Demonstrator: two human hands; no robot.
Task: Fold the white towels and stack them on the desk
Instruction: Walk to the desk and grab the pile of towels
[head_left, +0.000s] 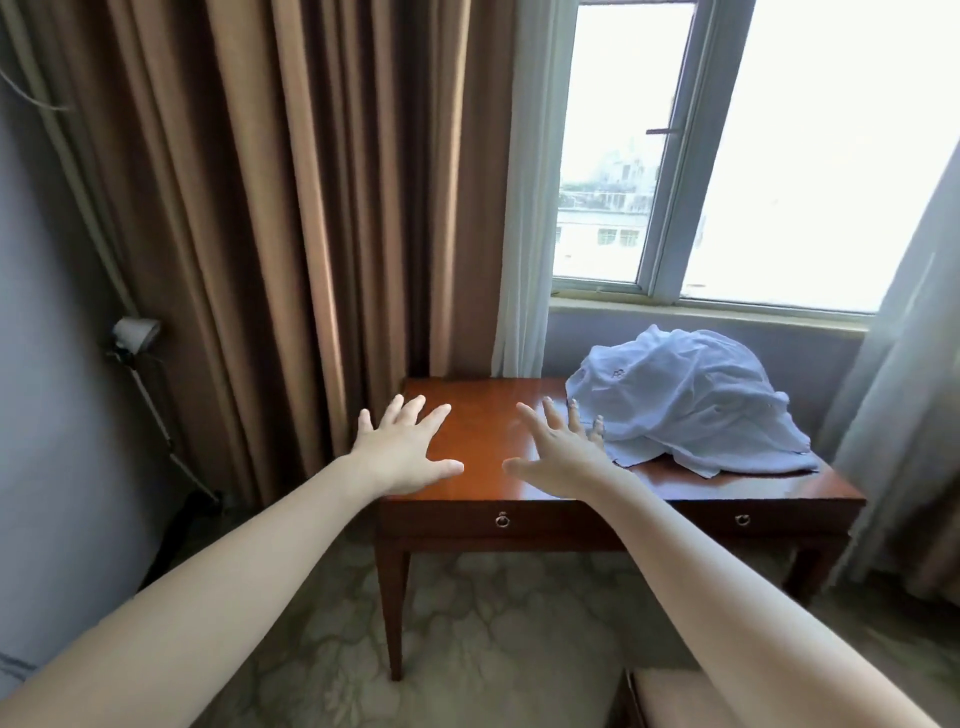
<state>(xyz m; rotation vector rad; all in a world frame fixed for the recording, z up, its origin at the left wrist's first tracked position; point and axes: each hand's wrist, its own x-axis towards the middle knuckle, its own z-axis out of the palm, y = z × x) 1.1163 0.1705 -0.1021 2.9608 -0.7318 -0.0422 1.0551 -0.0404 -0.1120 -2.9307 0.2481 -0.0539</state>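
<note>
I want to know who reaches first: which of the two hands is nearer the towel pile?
The right hand: its fingers reach almost to the white towels, while the left hand hovers over the desk's bare left end.

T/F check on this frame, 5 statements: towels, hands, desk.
1. The white towels lie in a crumpled heap on the right part of the wooden desk. True.
2. The left hand grips a towel. False: it is open with fingers spread over the bare desk top, holding nothing.
3. The right hand is open, its fingertips near the heap's left edge. True.
4. A neat stack of folded towels sits on the desk's left side. False: that side shows only bare wood.
5. The desk front shows two drawer ring pulls. True.
</note>
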